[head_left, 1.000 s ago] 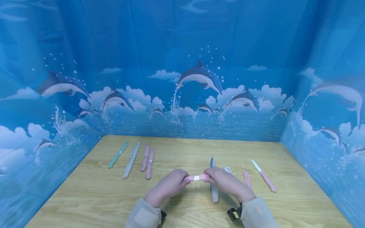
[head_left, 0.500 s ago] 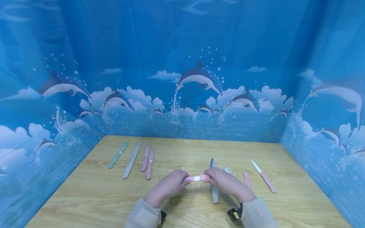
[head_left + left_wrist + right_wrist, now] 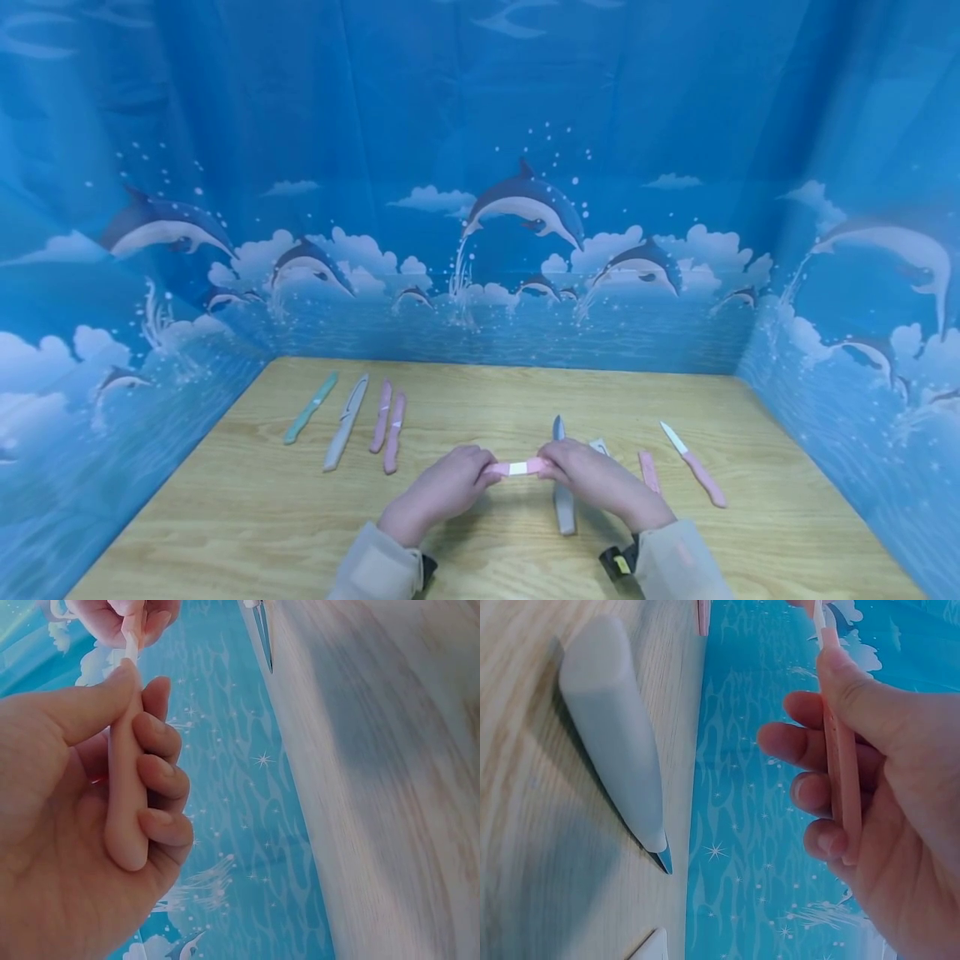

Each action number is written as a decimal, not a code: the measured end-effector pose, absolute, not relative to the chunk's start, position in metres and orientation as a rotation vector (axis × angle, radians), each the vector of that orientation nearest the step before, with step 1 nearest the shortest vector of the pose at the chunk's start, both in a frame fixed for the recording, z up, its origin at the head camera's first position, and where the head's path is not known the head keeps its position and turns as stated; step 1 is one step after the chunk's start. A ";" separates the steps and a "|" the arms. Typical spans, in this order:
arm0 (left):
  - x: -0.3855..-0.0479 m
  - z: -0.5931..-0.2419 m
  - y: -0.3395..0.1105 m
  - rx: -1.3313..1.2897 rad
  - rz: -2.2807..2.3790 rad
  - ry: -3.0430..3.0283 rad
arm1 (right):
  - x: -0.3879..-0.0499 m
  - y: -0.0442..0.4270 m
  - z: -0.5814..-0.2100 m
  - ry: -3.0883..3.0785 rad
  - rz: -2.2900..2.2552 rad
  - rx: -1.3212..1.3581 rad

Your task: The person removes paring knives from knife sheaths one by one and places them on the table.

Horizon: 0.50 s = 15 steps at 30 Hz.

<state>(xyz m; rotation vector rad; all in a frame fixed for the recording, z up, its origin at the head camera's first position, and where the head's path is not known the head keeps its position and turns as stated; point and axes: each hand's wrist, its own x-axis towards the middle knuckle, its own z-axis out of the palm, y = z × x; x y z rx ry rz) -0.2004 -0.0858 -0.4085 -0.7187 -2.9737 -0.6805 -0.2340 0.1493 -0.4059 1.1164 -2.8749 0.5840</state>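
Note:
A small pink paring knife is held level above the table, its white blade (image 3: 518, 468) showing between my hands. My left hand (image 3: 448, 487) grips the rounded pink handle (image 3: 127, 802), thumb along it and fingers curled round. My right hand (image 3: 596, 479) grips the flat pink sheath (image 3: 843, 772) over the other end of the blade. Part of the blade is hidden by the sheath. Under my right hand lies an unsheathed knife with a pale grey handle (image 3: 565, 510), also large in the right wrist view.
Right of my hands lie a pale sheath (image 3: 599, 447), a loose pink sheath (image 3: 648, 472) and a bare pink-handled knife (image 3: 695, 467). At left lie a green sheathed knife (image 3: 311, 408), a grey sheathed knife (image 3: 347, 423) and two pink sheathed knives (image 3: 394, 433). A dolphin-print curtain (image 3: 480, 333) surrounds the table.

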 end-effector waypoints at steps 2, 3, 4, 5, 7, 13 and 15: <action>-0.200 -0.409 -0.086 -0.725 -0.683 -2.969 | -0.234 0.149 -0.406 -2.875 0.581 1.114; -0.200 -0.409 -0.086 -0.727 -0.684 -2.966 | -0.234 0.149 -0.407 -2.874 0.580 1.115; -0.200 -0.409 -0.086 -0.727 -0.686 -2.967 | -0.235 0.149 -0.407 -2.867 0.579 1.117; -0.201 -0.409 -0.086 -0.726 -0.690 -2.966 | -0.235 0.149 -0.408 -2.866 0.578 1.117; -0.200 -0.409 -0.086 -0.720 -0.697 -2.971 | -0.235 0.150 -0.408 -2.862 0.571 1.119; -0.200 -0.408 -0.087 -0.720 -0.707 -2.975 | -0.237 0.151 -0.409 -2.863 0.576 1.132; -0.200 -0.407 -0.087 -0.724 -0.706 -2.973 | -0.237 0.151 -0.409 -2.869 0.586 1.137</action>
